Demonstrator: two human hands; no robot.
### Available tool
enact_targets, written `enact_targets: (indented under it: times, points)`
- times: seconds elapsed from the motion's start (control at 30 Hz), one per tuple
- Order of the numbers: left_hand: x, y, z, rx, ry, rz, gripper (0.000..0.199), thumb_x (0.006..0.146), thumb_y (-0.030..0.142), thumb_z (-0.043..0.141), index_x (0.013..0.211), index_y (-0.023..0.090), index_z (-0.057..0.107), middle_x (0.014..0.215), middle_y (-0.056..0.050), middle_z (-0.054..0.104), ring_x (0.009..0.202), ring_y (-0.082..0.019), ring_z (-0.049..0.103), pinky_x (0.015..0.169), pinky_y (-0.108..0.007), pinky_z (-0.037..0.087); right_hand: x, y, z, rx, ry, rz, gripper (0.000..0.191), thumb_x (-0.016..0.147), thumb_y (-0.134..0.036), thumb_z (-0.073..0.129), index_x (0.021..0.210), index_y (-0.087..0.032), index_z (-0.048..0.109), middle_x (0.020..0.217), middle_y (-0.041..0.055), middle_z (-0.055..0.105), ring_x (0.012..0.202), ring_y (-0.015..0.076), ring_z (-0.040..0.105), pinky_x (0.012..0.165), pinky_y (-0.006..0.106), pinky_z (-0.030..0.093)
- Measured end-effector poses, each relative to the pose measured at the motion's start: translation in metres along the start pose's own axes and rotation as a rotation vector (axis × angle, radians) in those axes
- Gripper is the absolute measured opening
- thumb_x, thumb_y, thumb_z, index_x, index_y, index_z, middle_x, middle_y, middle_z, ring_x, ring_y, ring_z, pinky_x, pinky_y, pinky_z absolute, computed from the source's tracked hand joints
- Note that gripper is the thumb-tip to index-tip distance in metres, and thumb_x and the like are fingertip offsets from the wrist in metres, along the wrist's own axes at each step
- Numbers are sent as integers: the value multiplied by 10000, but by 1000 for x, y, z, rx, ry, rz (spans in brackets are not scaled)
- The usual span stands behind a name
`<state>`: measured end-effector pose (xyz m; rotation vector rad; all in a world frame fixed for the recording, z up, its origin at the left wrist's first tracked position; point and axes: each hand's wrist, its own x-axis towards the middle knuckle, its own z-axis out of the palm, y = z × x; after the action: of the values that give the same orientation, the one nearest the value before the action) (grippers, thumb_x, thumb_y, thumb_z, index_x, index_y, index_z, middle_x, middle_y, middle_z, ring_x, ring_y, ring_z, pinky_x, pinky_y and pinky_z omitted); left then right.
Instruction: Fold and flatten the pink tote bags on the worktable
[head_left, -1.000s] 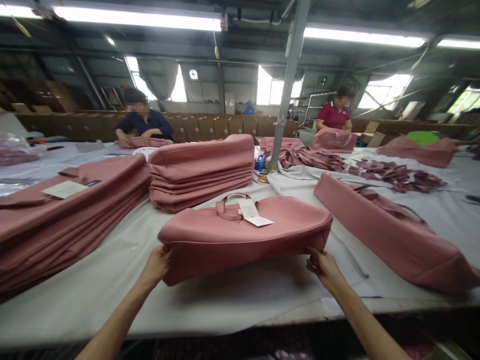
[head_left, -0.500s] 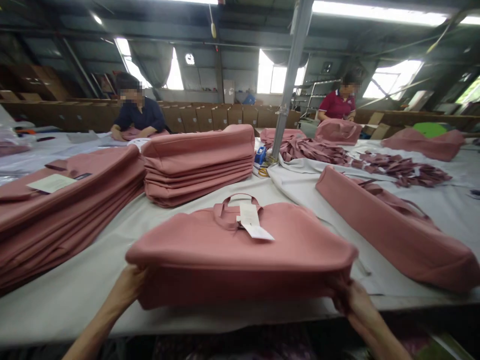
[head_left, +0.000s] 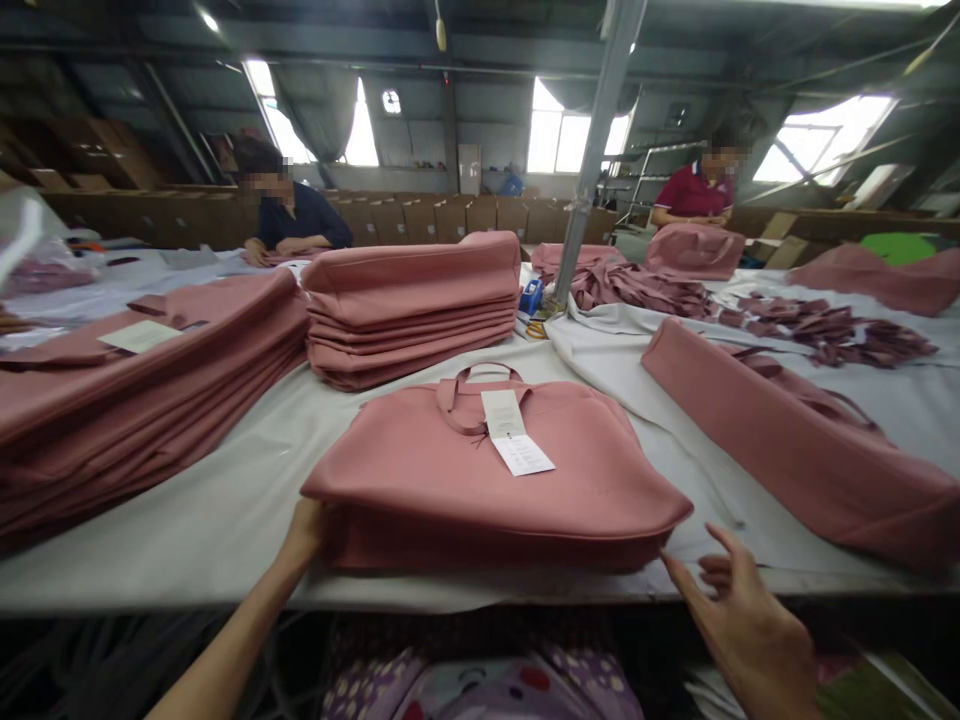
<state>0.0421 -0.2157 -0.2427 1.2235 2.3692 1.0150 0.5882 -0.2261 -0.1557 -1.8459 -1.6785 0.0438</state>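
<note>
A pink bag (head_left: 420, 470) lies flat on the white-covered table in front of me, its base towards me and its handles pointing away. A folded paper hang tag (head_left: 517, 440) rests on its upper side near a handle. At the bag's left front corner is my left hand (head_left: 309, 532), holding that corner, with its fingertips tucked out of sight. My right hand (head_left: 750, 610) is open beside the right front corner, thumb and fingers apart. Its thumb tip is close to the bag; whether it touches I cannot tell.
Stacks of pink bags stand at the left (head_left: 187, 370) and behind (head_left: 412, 310). Another pink bag (head_left: 765, 430) lies to the right. A metal post (head_left: 589, 160), a blue tape dispenser (head_left: 532, 296) and bundled straps (head_left: 840, 330) are farther back. Two people work across the table.
The bag has settled flatter on the table, a little farther from me. My right hand has let go of its corner and opened; my left hand has stayed at the left corner.
</note>
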Motion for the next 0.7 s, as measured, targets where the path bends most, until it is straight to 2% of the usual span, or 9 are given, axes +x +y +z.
enact_targets:
  times: [0.07, 0.13, 0.17, 0.23, 0.3, 0.4, 0.53, 0.63, 0.7]
  points:
    - [-1, -2, 0, 30, -21, 0, 168, 802, 297, 572, 694, 169, 588, 734, -63, 656, 880, -262, 619, 744, -353, 502, -1, -33, -15, -28, 116, -462, 614, 794, -504, 648, 1299, -211, 459, 1169, 172, 624, 1063, 344, 593, 942, 499, 417]
    - [-2, -2, -2, 53, -45, 18, 151, 801, 277, 566, 693, 172, 579, 726, -43, 646, 863, -239, 621, 742, -343, 488, 16, -69, -9, -36, -77, -819, 564, 806, -377, 679, 1312, -241, 469, 1351, 155, 512, 1252, 370, 450, 1091, 592, 201]
    - [-3, -1, -3, 61, -61, 33, 161, 810, 275, 560, 686, 172, 574, 715, -27, 636, 839, -224, 620, 736, -332, 481, 32, -87, 2, -74, -225, -877, 533, 812, -287, 672, 1311, -261, 488, 1376, 135, 493, 1270, 371, 429, 1097, 617, 141]
    - [-7, 3, -4, 76, -101, 67, 230, 829, 284, 547, 630, 170, 547, 637, 9, 587, 742, -190, 606, 702, -312, 469, 70, -114, 32, -179, -532, -695, 509, 795, -136, 645, 1286, -211, 535, 1266, 145, 582, 1199, 337, 502, 1075, 533, 262]
    - [-10, 7, -2, 84, -136, 106, 296, 842, 297, 539, 576, 170, 511, 565, 33, 527, 650, -162, 572, 671, -300, 458, 107, -129, 65, -204, -609, -609, 307, 837, -220, 641, 1138, -162, 625, 1048, 121, 672, 1022, 288, 606, 961, 466, 415]
    - [-12, 13, 1, 70, -147, 169, 254, 843, 294, 525, 620, 174, 529, 577, 30, 536, 630, -151, 555, 656, -291, 449, 135, -131, 99, -222, -635, -573, 242, 884, -356, 624, 1010, -151, 639, 976, 62, 664, 914, 211, 625, 868, 432, 490]
    - [-26, 23, -9, 27, -60, 247, 196, 815, 366, 517, 773, 185, 580, 675, -8, 595, 707, -213, 585, 647, -306, 450, 121, -113, 103, -191, -583, -590, 156, 857, -191, 576, 985, -172, 663, 925, 67, 698, 882, 225, 645, 837, 380, 487]
    - [-61, 37, -20, 13, 107, 291, 278, 866, 425, 461, 947, 175, 552, 877, -87, 616, 906, -281, 575, 812, -410, 446, 105, -93, 97, -126, -533, -612, 364, 770, -76, 481, 1045, -207, 681, 934, 57, 719, 868, 243, 663, 810, 331, 479]
    - [-91, 53, -15, 6, 120, 357, 308, 925, 403, 352, 924, 170, 554, 909, -133, 611, 972, -285, 557, 906, -471, 407, 102, -81, 95, -92, -510, -617, 428, 735, -72, 441, 1058, -205, 688, 936, 56, 723, 838, 252, 670, 779, 332, 488]
